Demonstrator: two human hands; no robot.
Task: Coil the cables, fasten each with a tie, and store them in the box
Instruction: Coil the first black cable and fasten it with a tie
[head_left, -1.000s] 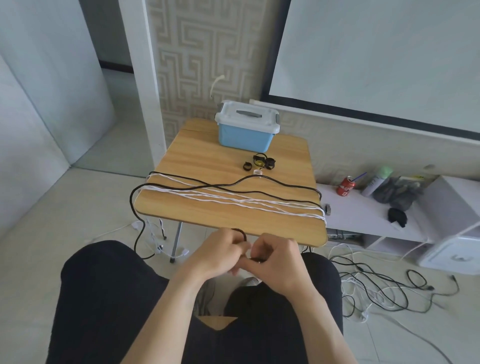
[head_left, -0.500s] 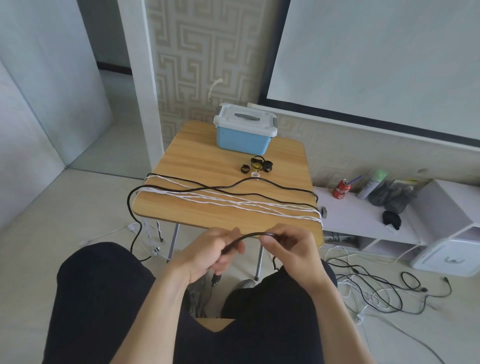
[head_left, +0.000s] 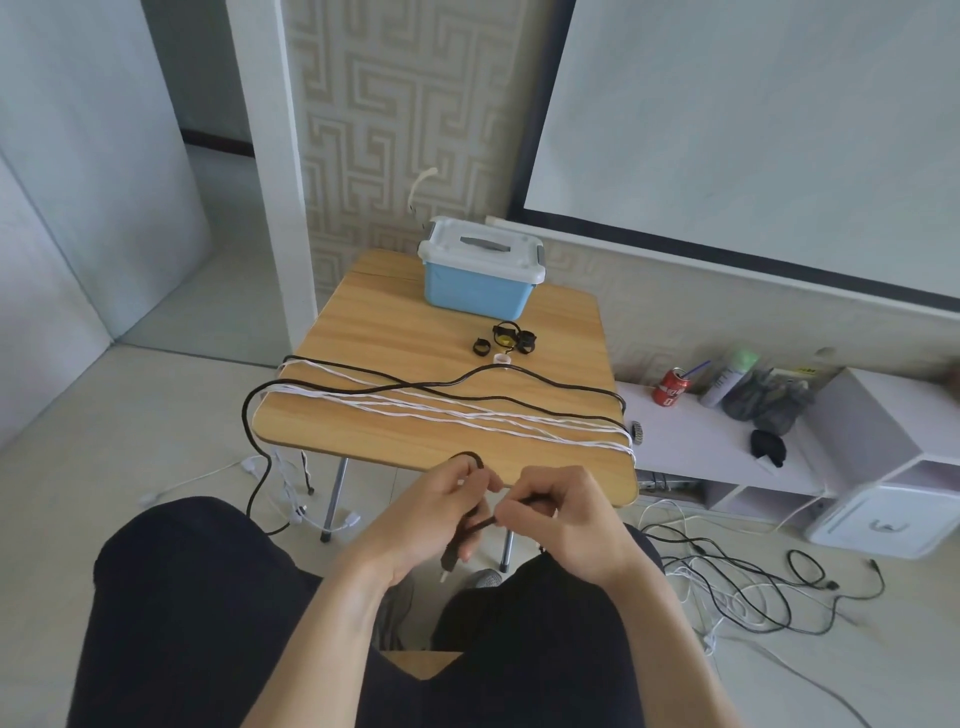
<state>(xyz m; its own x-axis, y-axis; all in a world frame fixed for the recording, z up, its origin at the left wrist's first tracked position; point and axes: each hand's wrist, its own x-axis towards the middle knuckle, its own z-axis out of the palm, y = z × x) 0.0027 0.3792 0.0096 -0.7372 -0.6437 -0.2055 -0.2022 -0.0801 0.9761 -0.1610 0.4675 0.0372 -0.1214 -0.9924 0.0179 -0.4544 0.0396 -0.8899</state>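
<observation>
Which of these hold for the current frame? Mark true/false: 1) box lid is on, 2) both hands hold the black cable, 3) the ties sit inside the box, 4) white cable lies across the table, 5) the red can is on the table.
1) The lid is on the blue box. True.
2) The left hand and the right hand both hold the black cable. True.
3) The ties sit inside the box. False: they lie on the table, in front of the closed box.
4) The white cable lies across the table. True.
5) The red can is on the table. False: it stands on the low white shelf to the right.
</observation>
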